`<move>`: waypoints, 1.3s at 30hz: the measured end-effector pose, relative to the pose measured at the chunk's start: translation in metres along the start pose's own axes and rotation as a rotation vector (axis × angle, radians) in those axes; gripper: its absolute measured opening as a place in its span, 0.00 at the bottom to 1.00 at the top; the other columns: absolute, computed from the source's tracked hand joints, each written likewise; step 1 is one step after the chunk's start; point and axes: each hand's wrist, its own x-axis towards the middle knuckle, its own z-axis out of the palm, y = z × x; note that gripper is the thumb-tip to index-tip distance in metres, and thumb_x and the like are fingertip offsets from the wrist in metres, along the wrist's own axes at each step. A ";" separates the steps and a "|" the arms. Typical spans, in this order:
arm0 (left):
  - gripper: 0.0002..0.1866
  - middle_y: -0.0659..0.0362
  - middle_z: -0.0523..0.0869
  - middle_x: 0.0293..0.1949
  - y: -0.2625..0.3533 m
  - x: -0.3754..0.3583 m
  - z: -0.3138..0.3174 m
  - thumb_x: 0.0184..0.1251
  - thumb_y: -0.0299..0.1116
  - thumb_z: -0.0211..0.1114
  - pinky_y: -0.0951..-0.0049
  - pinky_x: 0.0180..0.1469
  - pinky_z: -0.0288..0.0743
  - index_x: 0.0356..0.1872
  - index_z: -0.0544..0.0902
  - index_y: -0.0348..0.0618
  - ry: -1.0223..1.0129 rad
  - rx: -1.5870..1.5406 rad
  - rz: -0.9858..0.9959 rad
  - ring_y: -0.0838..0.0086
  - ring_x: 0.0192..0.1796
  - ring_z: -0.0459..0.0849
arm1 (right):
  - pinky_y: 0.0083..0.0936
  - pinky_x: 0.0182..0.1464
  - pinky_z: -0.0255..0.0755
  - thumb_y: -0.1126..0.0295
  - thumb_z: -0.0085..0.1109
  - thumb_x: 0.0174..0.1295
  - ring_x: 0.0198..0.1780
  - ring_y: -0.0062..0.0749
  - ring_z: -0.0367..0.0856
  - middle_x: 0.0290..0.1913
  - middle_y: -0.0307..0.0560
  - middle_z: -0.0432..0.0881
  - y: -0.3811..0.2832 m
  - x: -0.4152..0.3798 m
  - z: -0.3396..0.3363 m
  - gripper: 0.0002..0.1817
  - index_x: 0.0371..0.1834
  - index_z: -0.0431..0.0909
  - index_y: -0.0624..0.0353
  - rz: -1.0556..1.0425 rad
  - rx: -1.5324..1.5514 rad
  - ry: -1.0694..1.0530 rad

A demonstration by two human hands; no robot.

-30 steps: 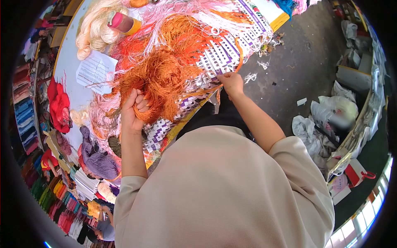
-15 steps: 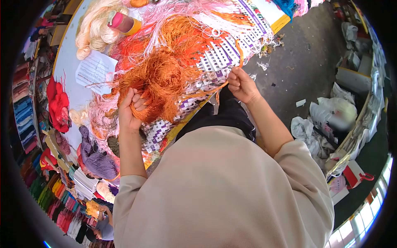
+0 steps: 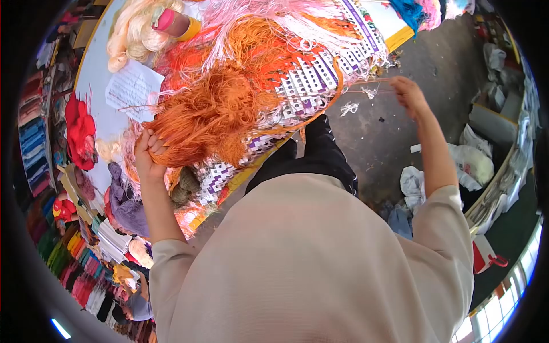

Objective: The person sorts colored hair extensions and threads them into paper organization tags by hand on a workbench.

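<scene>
A tangled hank of orange thread (image 3: 211, 120) lies across the near part of the table. My left hand (image 3: 150, 154) is closed round its left end. Out past the table's right edge, my right hand (image 3: 408, 96) is pinched on thin orange strands, which stretch back toward the hank. Under the threads lie overlapping white cards with purple bands and rows of holes (image 3: 311, 80). A thicker orange cord (image 3: 338, 80) curves over the cards to the table edge. Pink and white threads (image 3: 229, 28) spread behind the hank.
A printed sheet (image 3: 134, 90), cream hanks (image 3: 131, 34) and a pink-and-yellow cylinder (image 3: 174, 24) lie at the back left. Red yarn (image 3: 80, 131) and purple yarn (image 3: 126, 206) are nearer left. Plastic bags (image 3: 472, 163) sit right on the floor. Another person (image 3: 137, 303) is at lower left.
My right hand has moved right, away from the table, drawing strands out long. My left hand has shifted left and slightly down, stretching the orange hank sideways.
</scene>
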 end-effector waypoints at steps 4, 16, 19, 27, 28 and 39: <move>0.09 0.69 0.68 0.23 0.004 -0.001 -0.004 0.78 0.37 0.57 0.85 0.21 0.59 0.40 0.78 0.43 0.084 0.020 0.039 0.85 0.22 0.63 | 0.20 0.17 0.45 0.61 0.59 0.66 0.16 0.13 0.54 0.21 0.26 0.62 0.009 0.036 -0.100 0.10 0.44 0.83 0.52 -0.019 -0.070 0.153; 0.08 0.68 0.69 0.24 0.047 -0.021 -0.036 0.79 0.34 0.55 0.83 0.23 0.62 0.40 0.76 0.40 0.134 -0.022 0.144 0.84 0.22 0.65 | 0.35 0.45 0.80 0.65 0.60 0.61 0.48 0.41 0.87 0.47 0.53 0.87 -0.031 0.054 -0.448 0.18 0.53 0.83 0.58 0.141 -0.932 1.131; 0.07 0.68 0.68 0.23 0.050 -0.038 -0.026 0.79 0.33 0.54 0.83 0.23 0.62 0.41 0.75 0.40 0.122 -0.025 0.181 0.84 0.22 0.65 | 0.33 0.37 0.79 0.62 0.65 0.57 0.40 0.36 0.86 0.41 0.48 0.87 -0.043 0.076 -0.461 0.18 0.43 0.83 0.67 0.019 0.154 1.313; 0.07 0.67 0.69 0.25 0.065 -0.079 -0.015 0.78 0.33 0.56 0.83 0.25 0.64 0.41 0.76 0.40 0.106 0.012 0.308 0.84 0.24 0.66 | 0.22 0.23 0.68 0.65 0.55 0.71 0.23 0.24 0.76 0.26 0.38 0.80 -0.084 0.088 -0.195 0.09 0.37 0.80 0.57 -0.261 -0.157 0.116; 0.07 0.67 0.70 0.25 0.053 -0.082 0.007 0.77 0.34 0.58 0.83 0.26 0.67 0.40 0.76 0.41 0.184 0.074 0.326 0.84 0.24 0.67 | 0.29 0.27 0.72 0.64 0.53 0.71 0.27 0.34 0.81 0.30 0.44 0.83 -0.075 0.088 -0.147 0.09 0.39 0.80 0.57 -0.648 -0.588 0.242; 0.09 0.62 0.86 0.35 -0.143 -0.006 0.104 0.70 0.33 0.65 0.83 0.29 0.63 0.45 0.83 0.39 0.089 0.259 -0.132 0.83 0.27 0.71 | 0.26 0.26 0.66 0.64 0.58 0.69 0.23 0.23 0.72 0.23 0.38 0.75 -0.042 0.002 0.115 0.10 0.40 0.82 0.59 -0.234 -0.228 -0.144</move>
